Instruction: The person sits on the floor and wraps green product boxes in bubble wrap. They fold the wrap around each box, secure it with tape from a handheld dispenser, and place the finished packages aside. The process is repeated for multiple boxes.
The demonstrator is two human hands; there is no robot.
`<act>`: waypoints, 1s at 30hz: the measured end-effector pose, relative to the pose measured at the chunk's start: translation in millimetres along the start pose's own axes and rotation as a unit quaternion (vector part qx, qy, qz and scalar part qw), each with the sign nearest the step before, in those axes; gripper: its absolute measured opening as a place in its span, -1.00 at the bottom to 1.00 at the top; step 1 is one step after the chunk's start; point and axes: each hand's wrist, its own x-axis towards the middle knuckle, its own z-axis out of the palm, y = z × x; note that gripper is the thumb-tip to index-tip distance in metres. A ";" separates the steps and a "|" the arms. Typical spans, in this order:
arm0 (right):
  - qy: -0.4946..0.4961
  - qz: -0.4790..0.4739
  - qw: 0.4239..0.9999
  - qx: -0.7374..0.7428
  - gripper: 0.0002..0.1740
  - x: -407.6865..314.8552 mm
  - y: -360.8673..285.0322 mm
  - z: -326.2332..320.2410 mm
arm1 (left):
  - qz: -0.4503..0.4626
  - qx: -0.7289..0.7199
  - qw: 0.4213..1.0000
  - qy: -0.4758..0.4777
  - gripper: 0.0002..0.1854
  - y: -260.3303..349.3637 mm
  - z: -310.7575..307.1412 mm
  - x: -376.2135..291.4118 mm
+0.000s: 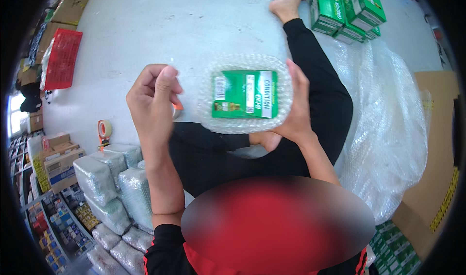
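A green carton [233,93] with printed writing shows through the open end of its bubble wrap sleeve [240,126], which stands out all round it. My right hand [296,104] is shut on the wrapped box from its right side, above my crossed legs. To the left of it, apart from the wrap, my left hand [154,87] is raised with fingers curled and the thumb against them; nothing shows in it. Partly hidden behind that hand is an orange tape dispenser [177,108] with a pale roll.
Several bubble-wrapped parcels [96,180] are piled at my left, with another tape dispenser [104,129] just beyond. A red plastic basket [64,60] stands far left. Green cartons [327,5] are stacked by my right foot. Loose bubble wrap [386,129] spreads along my right side beside cardboard [433,129].
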 end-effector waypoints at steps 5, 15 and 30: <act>0.058 -0.080 0.992 0.077 0.16 -5.5 -6.8 -11.8 | -0.126 -0.080 0.960 -0.237 -0.51 -71.8 4.1 6.4; -0.004 -0.006 0.999 0.051 -0.75 38.5 -30.9 -17.7 | 0.157 0.130 0.953 -0.227 -0.04 -78.3 24.5 43.1; 0.039 0.131 0.981 0.139 -0.85 61.8 -16.0 -2.9 | 0.244 0.002 0.963 -0.111 -0.74 -100.3 54.3 18.7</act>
